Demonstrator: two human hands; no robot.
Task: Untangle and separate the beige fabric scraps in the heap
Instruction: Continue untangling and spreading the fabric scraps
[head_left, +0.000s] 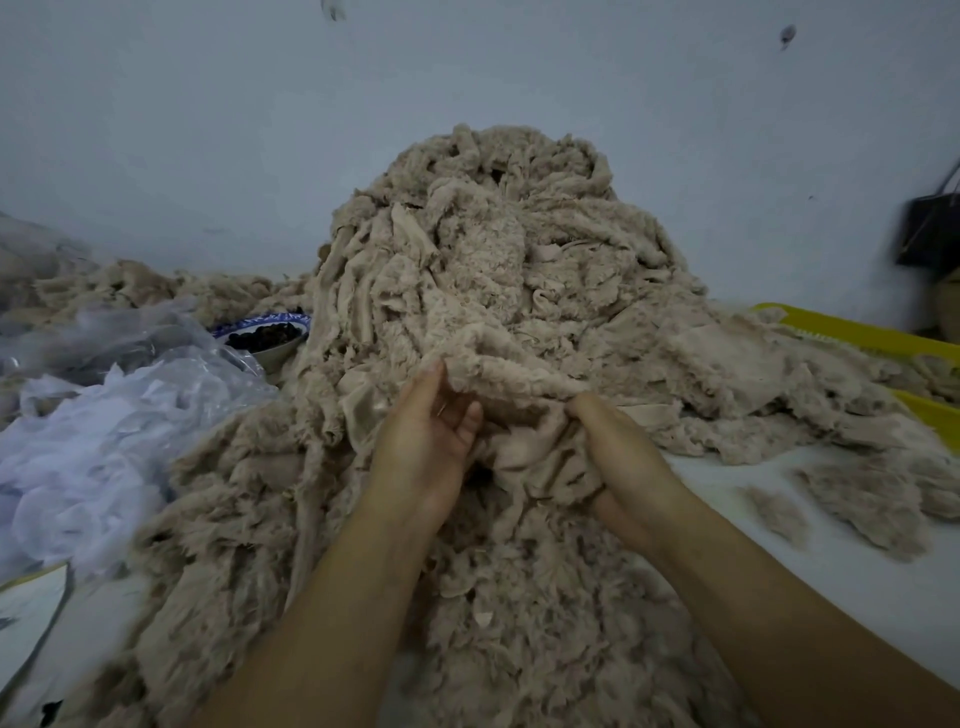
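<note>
A tall heap of beige fleecy fabric scraps (488, 249) rises against the wall and spreads toward me over the white surface. Both my hands are at its lower front. My left hand (426, 441) is palm-up with fingers curled under the edge of a fleecy scrap (514, 374). My right hand (618, 457) is closed on a bunched fold of the same scrap, its smooth backing showing between the two hands. Small loose tufts (779, 514) lie to the right.
Crumpled clear plastic bags (104, 415) pile up at the left. A blue-rimmed bowl of dark pieces (265, 332) sits behind them. Yellow trays (857, 332) stand at the right, a dark bag (930, 228) hangs on the wall, and white surface (831, 597) shows at the lower right.
</note>
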